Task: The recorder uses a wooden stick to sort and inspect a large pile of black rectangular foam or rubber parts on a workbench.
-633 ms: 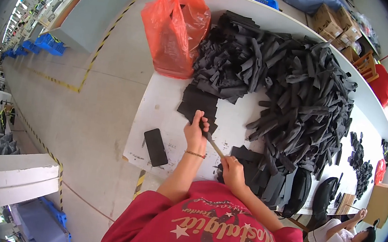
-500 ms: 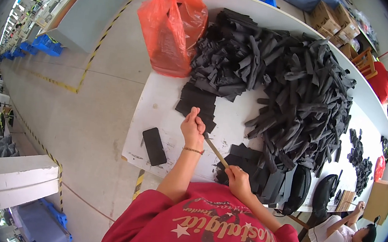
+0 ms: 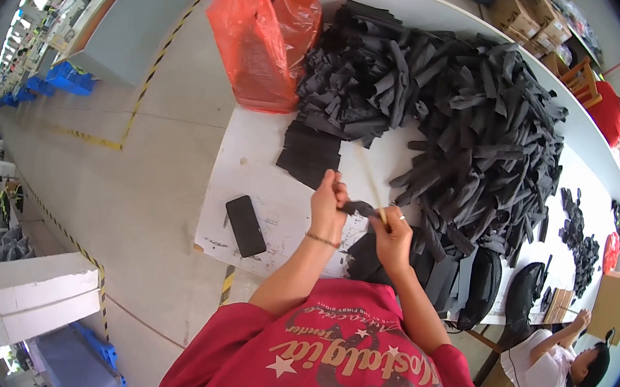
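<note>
Over the near part of the white table, my left hand (image 3: pixel 329 205) is closed on one end of a short black fabric strip (image 3: pixel 358 209). The strip reaches across to my right hand (image 3: pixel 393 237), whose fingers are wrapped round a thin pale stick (image 3: pixel 372 181). That stick points up and away, its far part blurred. Whether my right fingers also pinch the strip, I cannot tell. Just beyond my left hand lies a flat stack of black fabric pieces (image 3: pixel 308 153). A large heap of black strips (image 3: pixel 484 144) covers the far and right part of the table.
A black phone (image 3: pixel 246 226) lies left of my left forearm. An orange-red plastic bag (image 3: pixel 262 43) stands at the table's far left corner. More black pieces (image 3: pixel 370 260) lie beside my right wrist. To the right, another person (image 3: pixel 555 355) sits along the table (image 3: pixel 242 148).
My right hand has moved up, close to my left hand, and the stick now points away from me. The black strip now spans the gap between both hands.
</note>
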A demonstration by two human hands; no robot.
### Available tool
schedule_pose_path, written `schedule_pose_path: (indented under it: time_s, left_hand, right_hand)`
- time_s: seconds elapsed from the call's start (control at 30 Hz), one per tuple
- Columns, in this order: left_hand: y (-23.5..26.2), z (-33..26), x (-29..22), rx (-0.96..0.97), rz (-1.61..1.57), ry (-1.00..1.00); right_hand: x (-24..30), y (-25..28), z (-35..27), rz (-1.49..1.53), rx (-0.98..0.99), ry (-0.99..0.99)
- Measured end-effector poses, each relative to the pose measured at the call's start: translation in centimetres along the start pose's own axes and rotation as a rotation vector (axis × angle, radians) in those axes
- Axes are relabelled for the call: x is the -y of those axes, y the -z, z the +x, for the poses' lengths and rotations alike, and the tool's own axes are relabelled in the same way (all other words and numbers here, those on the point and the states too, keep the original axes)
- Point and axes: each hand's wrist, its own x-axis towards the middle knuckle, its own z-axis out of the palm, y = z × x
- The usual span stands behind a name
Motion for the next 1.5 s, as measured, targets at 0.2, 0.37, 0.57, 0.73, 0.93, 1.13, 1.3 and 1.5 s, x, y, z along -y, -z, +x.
schedule_pose_path:
  time_s: [0.2, 0.37, 0.57, 0.73, 0.93, 1.13, 1.3, 1.5]
  left_hand:
    - [1.0, -3.0, 1.7, 0.774, 1.077, -0.201]
    - [-0.8, -5.8, 3.6, 0.738, 1.051, 0.199]
    - [1.1, -5.5, 3.1, 0.729, 1.161, 0.018]
    - [0.7, 8.1, -3.1, 0.273, 1.541, -1.037]
    - [1.8, 14.2, -6.9, 0.209, 1.846, -1.137]
    - [0.2, 11.2, -8.7, 0.341, 1.684, -1.027]
    - [-0.5, 8.0, -9.8, 0.418, 1.629, -0.959]
    - [-1.7, 3.9, -8.2, 0.577, 1.648, -1.191]
  right_hand:
    - [0.1, 2.6, 1.2, -0.047, 0.076, -0.093]
    - [-0.6, 5.5, 4.7, -0.100, -0.308, -0.002]
    - [1.3, 17.4, 14.4, -0.189, -0.858, -0.341]
    - [-2.4, 30.5, 20.2, -0.815, -0.786, -0.176]
    - [-2.0, 17.9, 14.7, -0.661, -0.374, -0.089]
    - [-2.1, 9.8, 8.8, -0.555, 0.142, 0.124]
    - [-2.9, 7.0, 7.7, -0.623, 0.217, 0.223]
    - [-2.3, 3.9, 6.7, -0.685, 0.229, 0.360]
